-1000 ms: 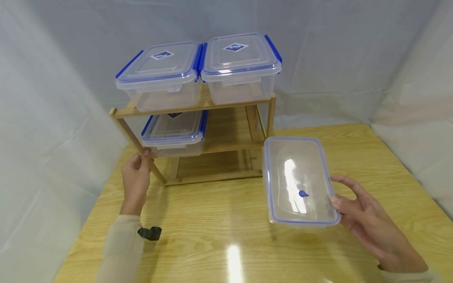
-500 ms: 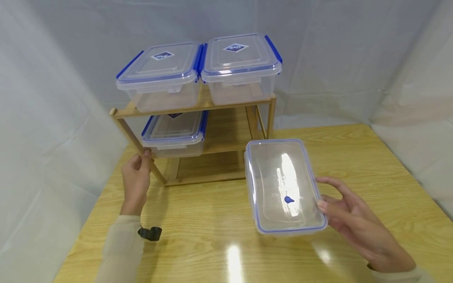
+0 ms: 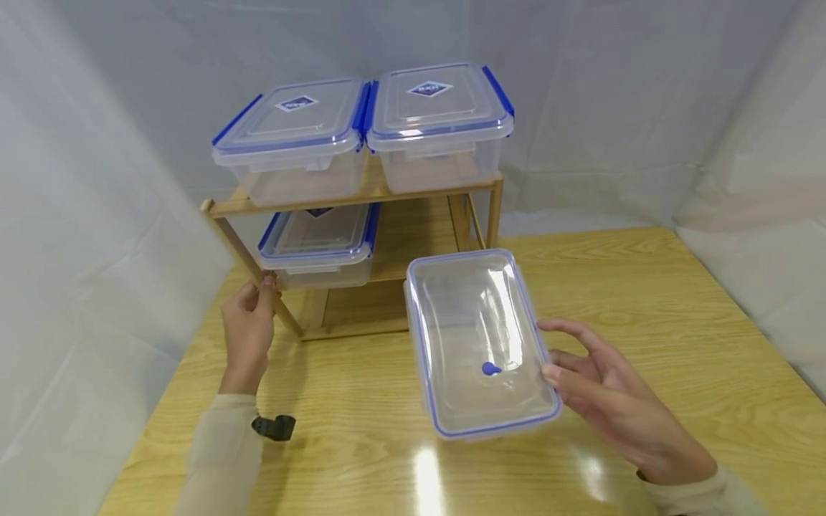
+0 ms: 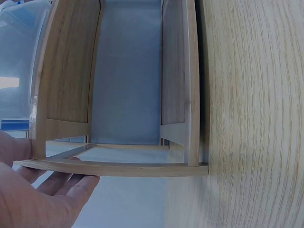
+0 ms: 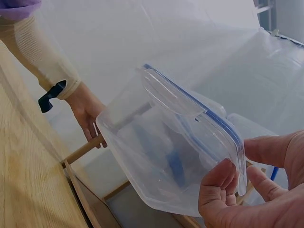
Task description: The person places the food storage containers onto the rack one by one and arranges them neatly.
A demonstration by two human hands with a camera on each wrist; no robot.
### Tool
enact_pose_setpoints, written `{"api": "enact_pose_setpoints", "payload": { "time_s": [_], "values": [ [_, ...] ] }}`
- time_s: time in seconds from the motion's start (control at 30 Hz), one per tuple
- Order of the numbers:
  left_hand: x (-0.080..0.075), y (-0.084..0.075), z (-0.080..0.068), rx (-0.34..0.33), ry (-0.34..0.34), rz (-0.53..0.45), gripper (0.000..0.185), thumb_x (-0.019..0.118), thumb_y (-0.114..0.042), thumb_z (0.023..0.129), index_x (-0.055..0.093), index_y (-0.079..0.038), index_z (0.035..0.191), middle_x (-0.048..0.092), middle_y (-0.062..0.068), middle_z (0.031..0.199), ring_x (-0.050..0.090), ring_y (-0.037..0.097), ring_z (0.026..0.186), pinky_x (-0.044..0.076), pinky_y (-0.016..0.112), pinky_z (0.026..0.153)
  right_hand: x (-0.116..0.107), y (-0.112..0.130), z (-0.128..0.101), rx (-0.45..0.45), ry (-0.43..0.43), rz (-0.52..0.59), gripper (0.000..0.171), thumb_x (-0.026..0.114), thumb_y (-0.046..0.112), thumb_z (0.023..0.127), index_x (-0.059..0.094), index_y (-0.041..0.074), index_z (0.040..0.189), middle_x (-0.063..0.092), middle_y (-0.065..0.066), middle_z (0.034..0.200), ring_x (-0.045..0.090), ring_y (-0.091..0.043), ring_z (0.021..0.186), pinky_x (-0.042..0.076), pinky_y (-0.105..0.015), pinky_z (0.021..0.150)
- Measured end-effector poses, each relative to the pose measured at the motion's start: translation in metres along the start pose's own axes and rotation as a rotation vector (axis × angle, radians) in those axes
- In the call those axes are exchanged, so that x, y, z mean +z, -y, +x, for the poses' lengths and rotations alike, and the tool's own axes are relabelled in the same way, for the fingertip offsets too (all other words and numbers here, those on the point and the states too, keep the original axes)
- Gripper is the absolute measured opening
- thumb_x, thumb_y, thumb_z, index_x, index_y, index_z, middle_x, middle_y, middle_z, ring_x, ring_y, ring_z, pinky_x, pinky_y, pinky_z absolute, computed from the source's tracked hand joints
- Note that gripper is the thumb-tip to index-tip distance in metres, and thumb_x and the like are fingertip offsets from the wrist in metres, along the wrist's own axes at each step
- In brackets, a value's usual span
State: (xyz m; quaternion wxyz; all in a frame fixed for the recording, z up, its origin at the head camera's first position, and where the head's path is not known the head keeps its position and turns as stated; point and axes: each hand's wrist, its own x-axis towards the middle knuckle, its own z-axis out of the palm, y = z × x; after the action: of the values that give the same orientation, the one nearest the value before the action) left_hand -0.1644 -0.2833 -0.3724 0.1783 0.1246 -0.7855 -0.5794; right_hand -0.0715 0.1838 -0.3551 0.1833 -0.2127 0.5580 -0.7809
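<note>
My right hand [image 3: 619,408] pinches the right edge of a clear plastic food container [image 3: 461,351] between thumb and fingers. The container has a lid with a blue seal and a small blue valve; it hangs tilted over the table, in front of the rack's right part. On the left, my left hand [image 3: 248,326] grips the front left post of a wooden rack [image 3: 358,192] at middle-shelf height. The left wrist view shows fingers [image 4: 85,187] bent behind that post. A lidded food container [image 3: 316,247] sits on the middle shelf, right beside this hand.
Two lidded containers, the left one [image 3: 293,118] and the right one [image 3: 439,100], stand side by side on the top shelf. Bare wood shows on the middle shelf's right part. The rack stands on a wood-grain table [image 3: 348,401], with pale sheeting [image 3: 613,107] around it.
My right hand has carried the container leftward, from beside the rack's right end to in front of it, with a slight turn. The left hand stays on the post.
</note>
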Motion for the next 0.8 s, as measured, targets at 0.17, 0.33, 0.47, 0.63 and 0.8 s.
{"api": "enact_pose_setpoints", "payload": {
  "time_s": [0.17, 0.33, 0.47, 0.63, 0.8],
  "values": [
    [0.0, -0.001, -0.001, 0.001, -0.001, 0.006, 0.051, 0.047, -0.044, 0.107, 0.059, -0.01, 0.142, 0.058, 0.017, 0.141, 0.052, 0.028, 0.133, 0.043, 0.048, 0.11, 0.01, 0.002, 0.009, 0.008, -0.018, -0.021, 0.053, 0.047, -0.005, 0.104, 0.034, 0.013, 0.152, 0.064, -0.016, 0.125, 0.065, -0.025, 0.109, 0.054, -0.041, 0.097],
    [0.0, -0.001, -0.001, -0.007, -0.004, 0.015, 0.051, 0.046, -0.045, 0.107, 0.058, -0.011, 0.143, 0.058, 0.016, 0.141, 0.052, 0.026, 0.132, 0.045, 0.044, 0.105, 0.016, 0.003, 0.018, 0.009, -0.008, -0.029, 0.052, 0.049, -0.004, 0.104, 0.034, 0.013, 0.151, 0.065, -0.014, 0.12, 0.065, -0.022, 0.106, 0.053, -0.038, 0.098],
    [0.0, -0.002, -0.002, -0.004, 0.0, 0.009, 0.051, 0.046, -0.044, 0.107, 0.058, -0.01, 0.144, 0.058, 0.016, 0.142, 0.052, 0.027, 0.133, 0.044, 0.046, 0.108, 0.018, 0.005, 0.025, 0.015, -0.021, -0.052, 0.051, 0.051, -0.002, 0.104, 0.035, 0.013, 0.15, 0.066, -0.011, 0.113, 0.064, -0.02, 0.104, 0.052, -0.038, 0.1],
    [0.0, -0.002, -0.002, -0.004, -0.003, 0.023, 0.051, 0.046, -0.044, 0.107, 0.059, -0.009, 0.142, 0.058, 0.015, 0.142, 0.053, 0.026, 0.131, 0.048, 0.035, 0.096, 0.02, 0.01, 0.034, 0.04, -0.05, -0.083, 0.05, 0.055, 0.002, 0.104, 0.037, 0.014, 0.148, 0.061, -0.003, 0.101, 0.058, -0.014, 0.096, 0.052, -0.033, 0.093],
    [0.0, -0.001, -0.001, -0.002, -0.013, 0.035, 0.053, 0.047, -0.045, 0.107, 0.063, -0.003, 0.135, 0.059, 0.013, 0.142, 0.055, 0.025, 0.123, 0.041, 0.026, 0.067, 0.022, 0.014, 0.045, 0.04, -0.062, -0.079, 0.049, 0.056, 0.003, 0.104, 0.037, 0.014, 0.148, 0.064, -0.005, 0.104, 0.061, -0.017, 0.098, 0.051, -0.035, 0.097]
  ]
}}
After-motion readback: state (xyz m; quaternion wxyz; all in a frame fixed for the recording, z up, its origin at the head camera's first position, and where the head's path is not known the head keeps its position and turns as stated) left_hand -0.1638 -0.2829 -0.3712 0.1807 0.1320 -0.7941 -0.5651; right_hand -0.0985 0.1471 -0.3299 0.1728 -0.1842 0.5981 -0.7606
